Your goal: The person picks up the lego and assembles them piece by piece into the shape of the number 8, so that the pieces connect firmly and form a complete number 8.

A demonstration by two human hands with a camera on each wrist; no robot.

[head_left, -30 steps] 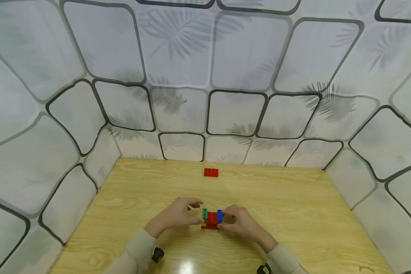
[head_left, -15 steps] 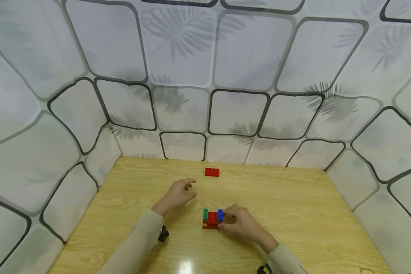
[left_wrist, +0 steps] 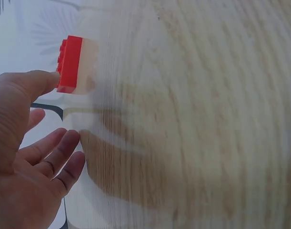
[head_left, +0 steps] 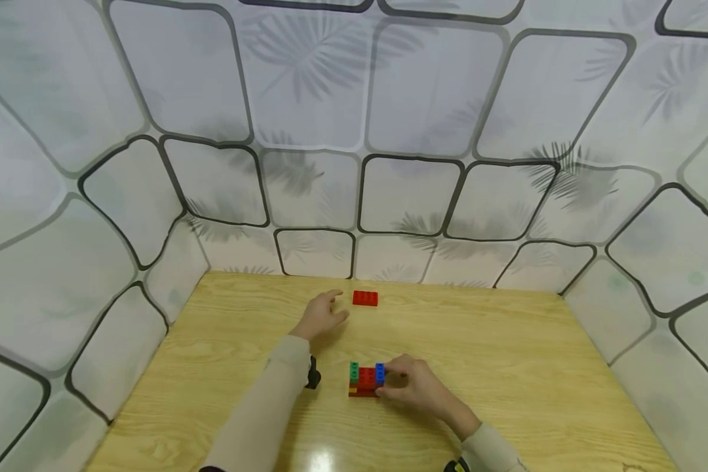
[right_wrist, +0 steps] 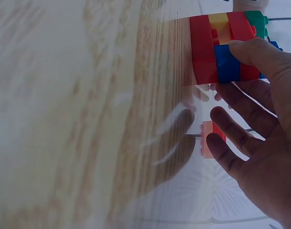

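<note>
A stack of building bricks (head_left: pixel 366 378) stands on the table, mostly red, with a green brick (head_left: pixel 354 372) on its top left and a blue one (head_left: pixel 380 373) on its top right. My right hand (head_left: pixel 417 388) holds its right end. In the right wrist view the thumb lies on a lower blue brick (right_wrist: pixel 227 64), beside a yellow one (right_wrist: pixel 219 27). A loose red brick (head_left: pixel 365 299) lies at the back, studs up. Just left of it hovers my left hand (head_left: pixel 320 316), thumb and fingers apart, nothing between them; in the left wrist view the thumb overlaps the brick's edge.
The wood-grain table (head_left: pixel 478 341) ends at a patterned curtain (head_left: pixel 313 187) behind it, which also hangs along both sides. A dark wrist device (head_left: pixel 313 375) sits at the left sleeve, and another (head_left: pixel 457 465) at the right sleeve.
My left hand has left the stack's left side and moved forward to the back of the table, near the loose red brick. My right hand keeps its hold on the stack.
</note>
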